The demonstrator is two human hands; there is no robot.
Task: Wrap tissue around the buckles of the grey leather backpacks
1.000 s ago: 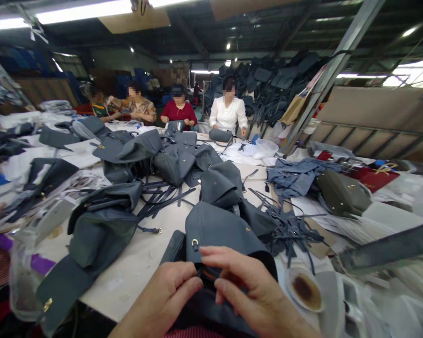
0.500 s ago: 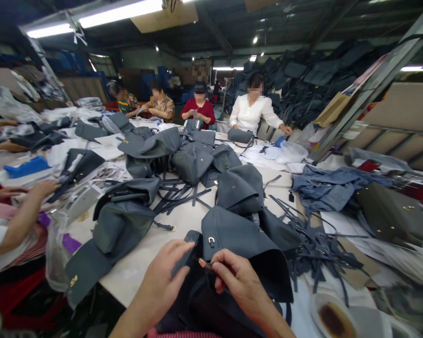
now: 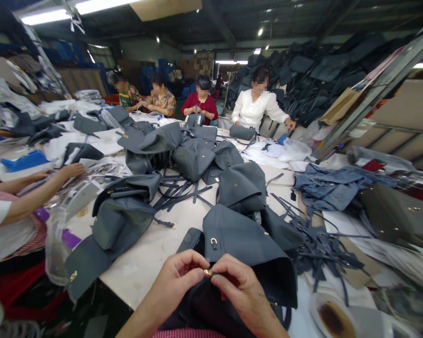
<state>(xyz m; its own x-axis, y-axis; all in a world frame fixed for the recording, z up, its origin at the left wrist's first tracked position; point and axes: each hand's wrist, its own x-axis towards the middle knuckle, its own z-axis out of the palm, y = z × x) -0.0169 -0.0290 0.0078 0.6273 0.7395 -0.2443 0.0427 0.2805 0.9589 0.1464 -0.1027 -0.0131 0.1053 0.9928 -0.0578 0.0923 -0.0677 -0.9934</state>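
Observation:
A grey-blue leather bag [image 3: 243, 244] lies open at the table's near edge, its flap with a metal buckle pointing away from me. My left hand [image 3: 178, 279] and my right hand [image 3: 238, 286] meet over its dark opening. Both pinch a small gold metal fitting [image 3: 208, 272] between thumb and fingertips. A strap end [image 3: 190, 239] of the bag sticks out just beyond my left hand.
Several more grey bags [image 3: 193, 157] and loose straps [image 3: 317, 244] cover the white table [image 3: 151, 253]. A cup of dark liquid [image 3: 333, 319] stands at the lower right. A co-worker's arm [image 3: 38, 188] reaches in from the left; other people sit at the far end.
My left hand has let go of the strap end and come to my right hand; both now pinch the small gold fitting. The co-worker's arm has reached further onto the table.

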